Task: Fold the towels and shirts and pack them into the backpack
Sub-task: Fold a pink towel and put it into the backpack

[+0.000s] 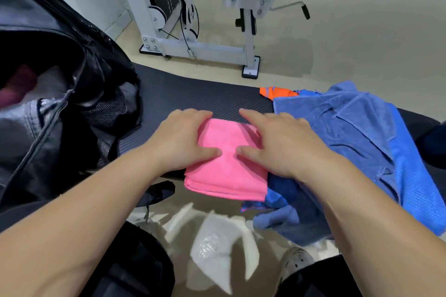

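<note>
Both hands flat on folded pink towel [225,166], fingers straight, pressing. Left hand [185,140] on its left edge, right hand [272,144] on its right edge, thumbs nearly meeting mid-towel. Blue clothes [350,142] just right of right fingers. Open backpack [60,113] well left of left fingers.

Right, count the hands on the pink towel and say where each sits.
2. The left hand rests flat on the left half of the pink towel; the right hand rests flat on its right half. None hidden.

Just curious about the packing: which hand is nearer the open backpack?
Left. The left hand presses the pink towel on the side toward the backpack; the right hand presses its far side.
</note>
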`<state>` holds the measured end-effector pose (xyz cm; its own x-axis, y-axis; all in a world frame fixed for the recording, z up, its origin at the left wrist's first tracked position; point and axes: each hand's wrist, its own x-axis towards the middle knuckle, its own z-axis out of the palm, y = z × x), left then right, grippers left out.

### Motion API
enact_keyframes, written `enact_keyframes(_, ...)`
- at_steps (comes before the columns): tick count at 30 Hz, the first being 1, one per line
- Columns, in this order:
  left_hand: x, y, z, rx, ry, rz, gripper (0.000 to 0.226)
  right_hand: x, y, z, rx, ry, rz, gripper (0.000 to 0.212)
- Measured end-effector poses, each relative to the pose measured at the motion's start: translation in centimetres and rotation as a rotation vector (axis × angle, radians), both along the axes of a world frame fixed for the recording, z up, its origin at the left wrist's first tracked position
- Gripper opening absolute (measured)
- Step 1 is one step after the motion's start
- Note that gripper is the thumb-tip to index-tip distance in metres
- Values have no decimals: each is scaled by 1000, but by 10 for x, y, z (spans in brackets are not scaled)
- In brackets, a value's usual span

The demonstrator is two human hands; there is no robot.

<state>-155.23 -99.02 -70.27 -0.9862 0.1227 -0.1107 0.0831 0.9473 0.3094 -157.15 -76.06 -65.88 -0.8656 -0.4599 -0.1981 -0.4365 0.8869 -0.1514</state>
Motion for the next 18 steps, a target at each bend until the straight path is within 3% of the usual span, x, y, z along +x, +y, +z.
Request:
enact_keyframes(4, -4, 8, 13, -53, -64, -137, 104, -1, 6, 4, 40, -29, -44, 93)
enact_keyframes(9, -10, 12, 27, -133, -103, -154, 73, -13, 1, -4, 95, -117, 14, 83)
enact_keyframes(14, -13, 19, 30, -75, -118, -192, 89, -18, -6, -4, 85, -165, 40, 85)
enact_keyframes(15, -14, 20, 31, -92, -130, -188, 85, -20, -9, -4, 84, -183, 33, 83)
enact_keyframes(18, -18, 21, 32, -149, -119, -194, 41, -26, -15, -2, 122, -217, 31, 75)
